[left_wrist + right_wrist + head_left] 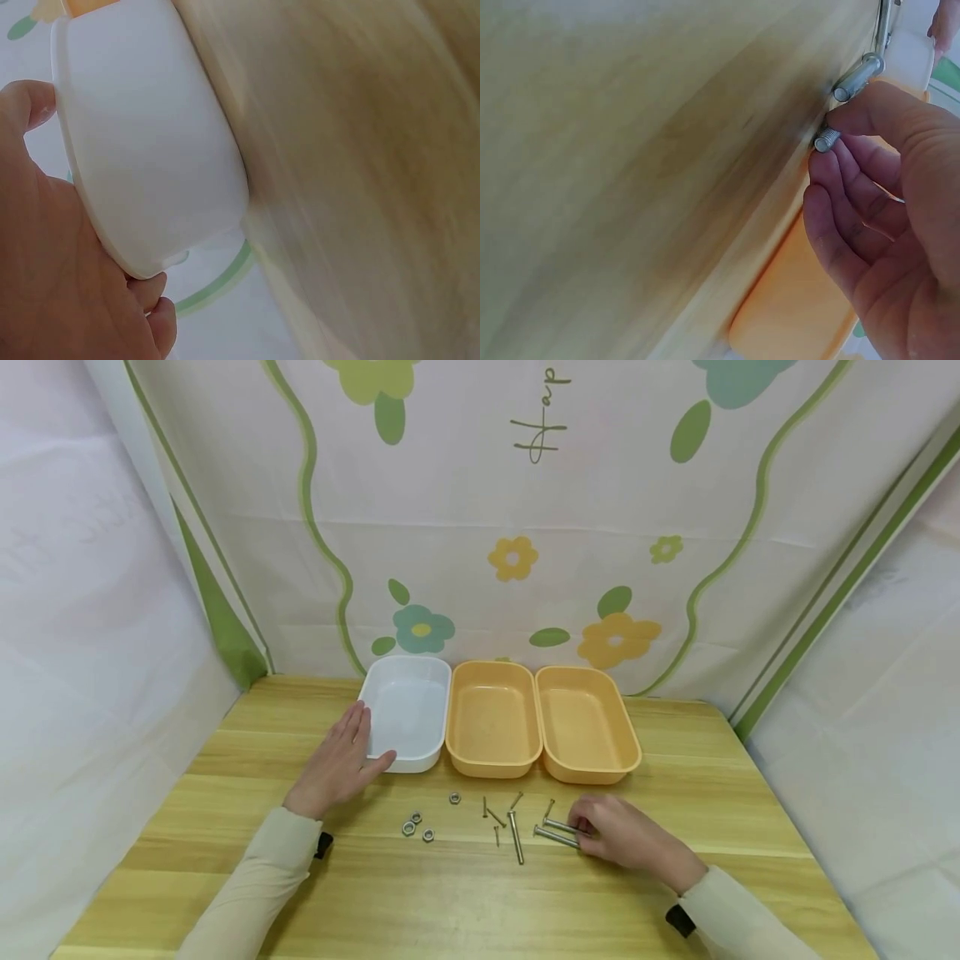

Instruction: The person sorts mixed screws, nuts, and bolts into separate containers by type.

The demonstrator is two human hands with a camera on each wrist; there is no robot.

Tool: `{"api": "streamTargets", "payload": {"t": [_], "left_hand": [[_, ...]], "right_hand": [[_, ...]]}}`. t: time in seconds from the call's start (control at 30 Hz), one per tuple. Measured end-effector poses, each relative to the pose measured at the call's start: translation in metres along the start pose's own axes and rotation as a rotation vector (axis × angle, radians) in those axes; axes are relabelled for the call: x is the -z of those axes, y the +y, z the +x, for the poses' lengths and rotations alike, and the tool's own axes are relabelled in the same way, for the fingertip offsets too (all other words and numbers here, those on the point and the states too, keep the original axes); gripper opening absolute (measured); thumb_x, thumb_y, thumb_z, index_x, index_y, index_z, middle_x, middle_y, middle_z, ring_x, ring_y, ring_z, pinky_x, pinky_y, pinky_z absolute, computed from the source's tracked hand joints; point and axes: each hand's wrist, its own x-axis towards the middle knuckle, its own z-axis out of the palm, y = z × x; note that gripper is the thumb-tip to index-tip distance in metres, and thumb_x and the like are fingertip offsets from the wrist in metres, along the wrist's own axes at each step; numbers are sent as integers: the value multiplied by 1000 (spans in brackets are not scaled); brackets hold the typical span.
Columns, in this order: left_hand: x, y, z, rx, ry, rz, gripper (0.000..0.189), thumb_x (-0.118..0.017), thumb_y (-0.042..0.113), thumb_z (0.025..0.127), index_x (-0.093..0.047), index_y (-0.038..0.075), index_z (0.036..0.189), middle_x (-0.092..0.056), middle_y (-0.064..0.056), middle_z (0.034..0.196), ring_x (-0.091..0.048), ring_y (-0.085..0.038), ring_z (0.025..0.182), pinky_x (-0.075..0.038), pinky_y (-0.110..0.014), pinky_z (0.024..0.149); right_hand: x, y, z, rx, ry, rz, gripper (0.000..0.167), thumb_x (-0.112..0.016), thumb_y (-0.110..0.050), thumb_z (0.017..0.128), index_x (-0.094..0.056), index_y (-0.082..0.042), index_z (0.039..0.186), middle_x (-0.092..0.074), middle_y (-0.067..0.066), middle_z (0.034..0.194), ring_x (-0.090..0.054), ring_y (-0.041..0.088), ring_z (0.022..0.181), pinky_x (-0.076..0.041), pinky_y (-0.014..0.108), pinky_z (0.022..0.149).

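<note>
My right hand (618, 833) is low over the table, thumb and fingertips pinching a long metal bolt (826, 140) whose threaded end shows in the right wrist view. A second long bolt (555, 837) lies close beside it, by the thumb. To their left is a third long bolt (516, 837). Several small screws (496, 817) are scattered around these. My left hand (341, 764) rests on the near left corner of a white box (405, 766), fingers along its left side and thumb on the front rim (64, 127).
Two orange boxes (493, 770) (592, 777) stand in a row right of the white one, against a flowered cloth backdrop (450, 493). Several hex nuts (408, 828) lie on the wooden table (450, 910) in front of the boxes. White cloth hangs on both sides.
</note>
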Motion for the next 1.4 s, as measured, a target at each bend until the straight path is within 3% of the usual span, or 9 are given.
{"api": "streamTargets", "payload": {"t": [0.27, 0.53, 1.03, 1.23, 1.4], "left_hand": [[1, 1, 1, -3, 2, 9, 95, -45, 57, 108, -16, -16, 161, -10, -33, 173, -11, -49, 162, -20, -63, 131], [3, 1, -1, 2, 7, 26, 95, -45, 57, 107, -17, -16, 161, -11, -33, 173, -12, -49, 162, -21, -63, 131], [1, 0, -2, -8, 15, 45, 95, -44, 57, 108, -17, -17, 161, -10, -33, 173, -12, -50, 162, -21, -63, 131], [1, 0, -2, -7, 8, 37, 95, -44, 57, 108, -16, -17, 161, -10, -33, 173, -11, -50, 162, -21, -63, 131], [1, -1, -2, -4, 4, 28, 95, -44, 57, 108, -16, -17, 161, -9, -34, 173, -11, -50, 162, -20, -63, 131]], "right_hand": [[5, 2, 2, -46, 3, -46, 11, -75, -8, 89, -71, -18, 91, -63, -14, 84, -54, -3, 75, -49, 17, 65], [16, -5, 4, -29, 11, -69, 12, -77, -9, 88, -69, -18, 90, -60, -13, 84, -48, -4, 73, -46, 15, 63], [36, -19, 16, 116, 80, -143, 14, -77, -2, 84, -69, -13, 88, -62, -10, 80, -53, -1, 69, -46, 13, 59], [49, -29, 31, 167, 114, -207, 13, -77, -3, 83, -70, -13, 88, -64, -8, 81, -54, -1, 68, -46, 13, 58], [59, -42, 49, 192, 100, -229, 13, -77, -3, 83, -69, -13, 86, -62, -7, 79, -47, -2, 67, -42, 14, 58]]}}
